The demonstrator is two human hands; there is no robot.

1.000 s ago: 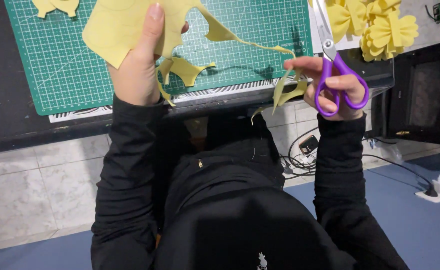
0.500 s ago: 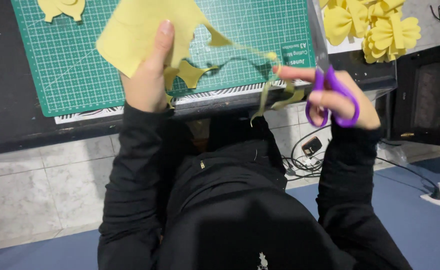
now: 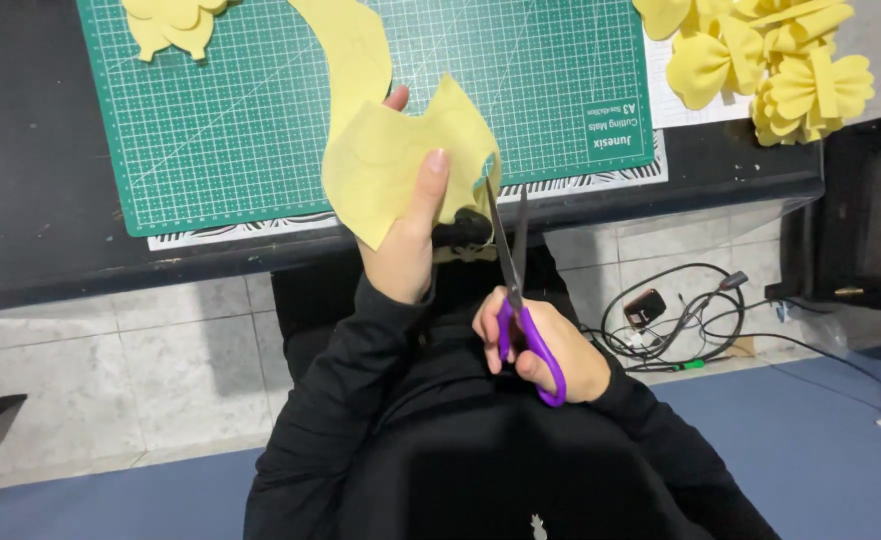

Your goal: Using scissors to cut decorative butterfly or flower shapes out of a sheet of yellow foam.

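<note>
the yellow foam sheet (image 3: 400,165) is being held up in front of the near edge of the black table (image 3: 40,200), just over the near border of the green cutting mat (image 3: 260,100); the left hand (image 3: 410,235) is gripping it from below, thumb pressed flat on the near face and the other fingers going behind the sheet, one fingertip showing past its far edge. the right hand (image 3: 545,350) is working the purple-handled scissors (image 3: 515,285), fingers closed through the loops, blades parted and pointing away from the body, tips meeting the sheet's right edge. judged from this pose, the cut is going best with the sheet turning into the blades rather than the scissors twisting, with the left thumb staying well clear of the blade line, and with the material seated deep in the blades so the curve is coming out smooth. a long curved yellow offcut (image 3: 355,45) is lying on the mat just beyond the sheet. cut yellow petal shapes (image 3: 170,20) are resting at the mat's far left, and finished yellow bows (image 3: 780,70) are clustering at the far right of the table. no container is showing; the pieces are all lying loose. tangled cables (image 3: 680,320) are lying on the floor at the right.
</note>
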